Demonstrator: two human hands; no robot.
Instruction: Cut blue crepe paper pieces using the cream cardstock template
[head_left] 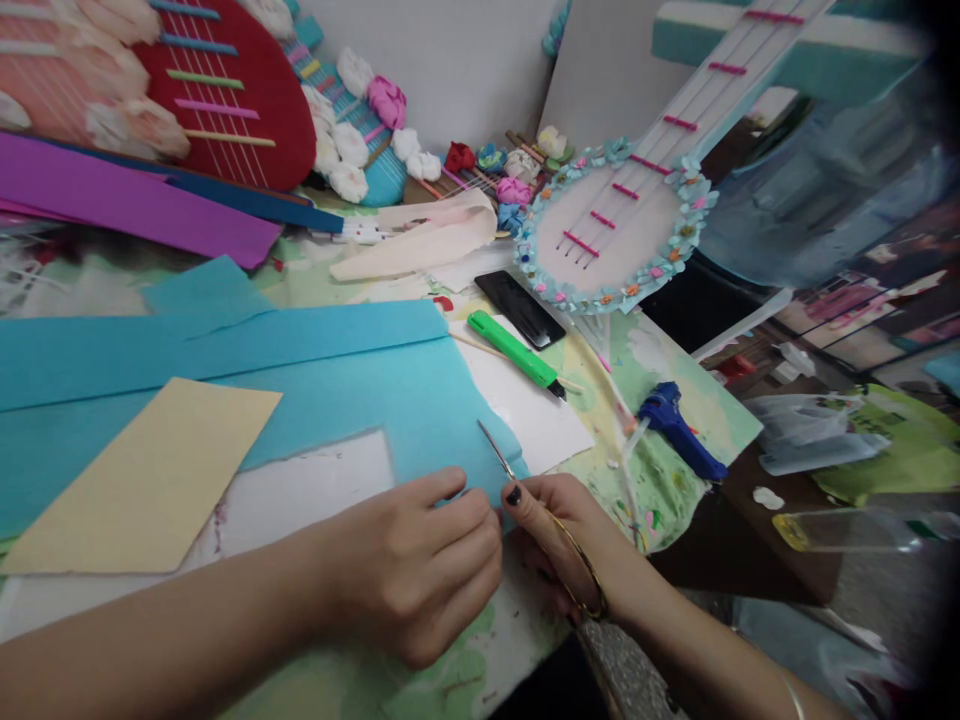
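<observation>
My right hand (559, 545) is closed around a pair of scissors (495, 448) with gold-coloured handle loops. Their slim blades point up and away over the right end of a light blue sheet (420, 400). Right beside it, my left hand (420, 565) is closed, its fingers curled; anything in them is hidden. Under the left wrist lies a white sheet (311, 490), and a pale yellow piece (161, 480) rests across it and the blue sheet. A green utility knife (514, 350) lies just beyond the blue sheet, next to a black phone (521, 308).
A blue glue gun (681, 432) lies near the table's right edge. At the back stand a flower-trimmed model lute (615, 225) and a red stringed shape (240, 100). Purple sheets (135, 200) lie at left. Plastic bags (817, 430) lie lower right.
</observation>
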